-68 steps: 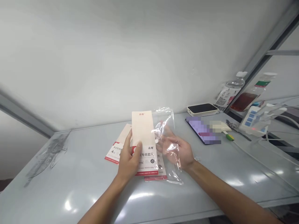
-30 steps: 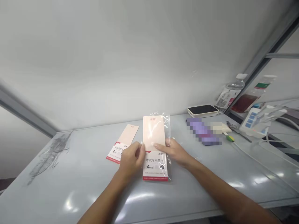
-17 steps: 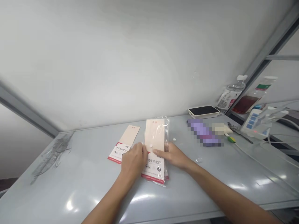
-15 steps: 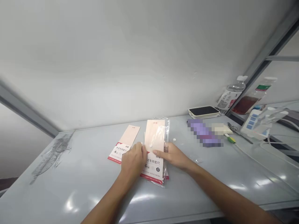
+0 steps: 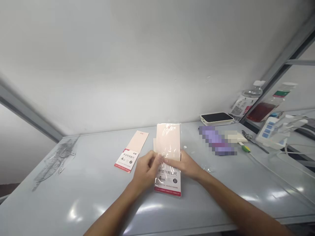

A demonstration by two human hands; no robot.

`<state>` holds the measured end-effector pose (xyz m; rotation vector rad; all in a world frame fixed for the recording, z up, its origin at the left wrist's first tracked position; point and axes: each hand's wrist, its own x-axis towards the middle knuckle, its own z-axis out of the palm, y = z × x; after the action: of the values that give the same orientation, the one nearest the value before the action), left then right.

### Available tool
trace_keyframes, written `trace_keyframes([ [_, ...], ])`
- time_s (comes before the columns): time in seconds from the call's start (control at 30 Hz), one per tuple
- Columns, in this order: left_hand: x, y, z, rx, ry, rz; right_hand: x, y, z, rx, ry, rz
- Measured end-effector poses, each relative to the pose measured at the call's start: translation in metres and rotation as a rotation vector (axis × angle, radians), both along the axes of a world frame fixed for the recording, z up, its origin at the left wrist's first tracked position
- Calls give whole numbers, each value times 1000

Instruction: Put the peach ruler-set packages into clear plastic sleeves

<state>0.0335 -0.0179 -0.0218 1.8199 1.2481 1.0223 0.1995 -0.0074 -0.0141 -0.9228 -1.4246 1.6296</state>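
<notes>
Both hands hold a flat ruler-set packet point(image 5: 168, 141), pale pink above and white with black print and a red strip below, in a clear shiny sleeve. It is held upright over the table. My left hand point(image 5: 147, 168) is closed on its left edge, thumb on the front. My right hand point(image 5: 188, 165) grips the right edge with its thumb across the middle; its other fingers are hidden behind. Part of another pale pink card point(image 5: 154, 144) shows behind the packet. To the left, a matching ruler-set card point(image 5: 131, 151) lies flat on the table.
The grey table point(image 5: 95, 183) meets a white wall behind. A phone point(image 5: 217, 118), a blurred purple item point(image 5: 216, 141), a white cable with a green-yellow plug point(image 5: 246, 148), a water bottle point(image 5: 247, 100) and a power strip point(image 5: 269, 129) are at the right. Small plastic scraps point(image 5: 209, 168) lie near my right hand.
The packet has shifted slightly right and straightened, its sleeve now lying closer to the card. My left hand has moved right, its thumb now on the packet's front near my right thumb.
</notes>
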Motion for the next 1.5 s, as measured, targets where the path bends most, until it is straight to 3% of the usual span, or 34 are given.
trace_keyframes([
  [0.1,-1,4,1,-176,-247,20,2,-1,0,12,17,47],
  [0.2,1,7,3,-297,-358,-63,2,-2,0,39,16,80],
  [0.37,1,5,9,-342,-330,-184,1,-2,1,53,-10,93],
  [0.8,5,2,4,-353,-261,-55,1,0,-4,62,-76,83],
  [0.97,4,5,0,-291,-120,-27,2,2,-3,10,-118,83],
  [1.07,-5,13,-4,-230,33,70,3,6,-4,-5,-219,30],
  [1.2,-22,27,-6,-162,478,318,13,14,-5,92,-617,-144],
  [1.33,-40,38,-5,-82,757,442,40,26,-4,300,-996,-461],
  [1.4,-51,43,-3,-73,867,522,56,34,-5,301,-1137,-574],
  [1.5,-68,49,0,-230,972,591,76,43,-10,229,-1365,-607],
])
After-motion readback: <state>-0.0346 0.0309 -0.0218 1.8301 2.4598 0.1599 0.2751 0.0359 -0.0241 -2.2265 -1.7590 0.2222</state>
